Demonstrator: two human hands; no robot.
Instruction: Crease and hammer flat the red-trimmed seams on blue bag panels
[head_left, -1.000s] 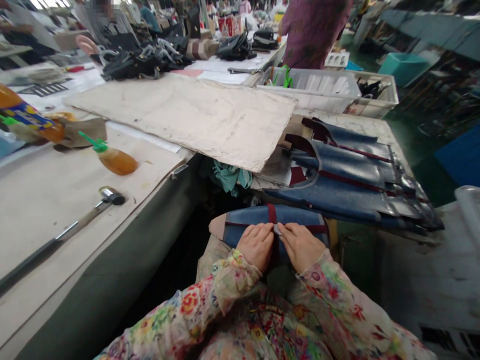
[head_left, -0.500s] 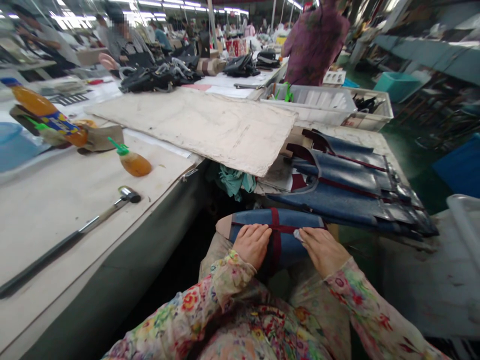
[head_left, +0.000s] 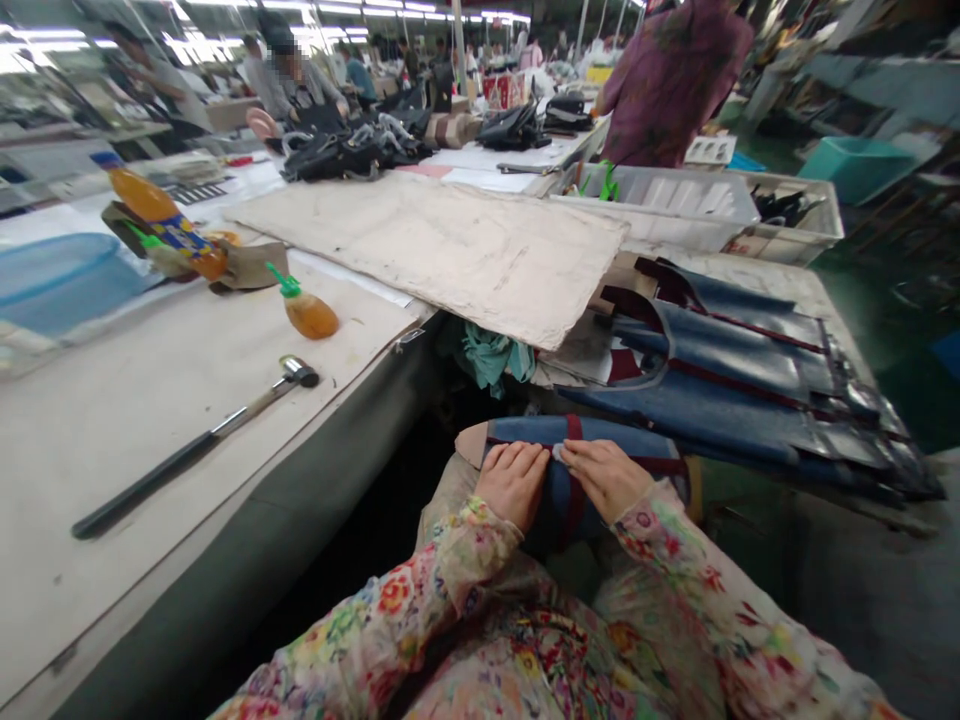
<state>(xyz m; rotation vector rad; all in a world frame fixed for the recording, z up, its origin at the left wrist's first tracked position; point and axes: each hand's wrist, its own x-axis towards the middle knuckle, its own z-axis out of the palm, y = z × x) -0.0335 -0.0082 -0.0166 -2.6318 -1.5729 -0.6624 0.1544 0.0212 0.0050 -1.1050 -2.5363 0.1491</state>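
Note:
Across my lap lies a blue leather-like panel (head_left: 622,432) with crossing dark red bands and a pale left end. My left hand (head_left: 514,485) rests on its left part, fingers laid flat along the red band. Between the fingertips of my right hand (head_left: 606,478) is a small whitish wad (head_left: 557,452), pressed on the band close to where the bands cross. What the wad is made of is too small to tell. Only a short gap separates the two hands. More blue panels (head_left: 742,375) with red bands lie overlapped on the right-hand table.
A hammer (head_left: 202,440) lies on the left table, near a green-tipped squeeze bottle (head_left: 311,315) and an orange drink bottle (head_left: 154,212). A pale board (head_left: 442,245) bridges toward the right table. Plastic crates (head_left: 667,205) stand behind the panels. Other people work farther back.
My right hand has slid left along the red band with the whitish wad, toward my left hand. My left hand stays on the panel. The whole view has shifted somewhat.

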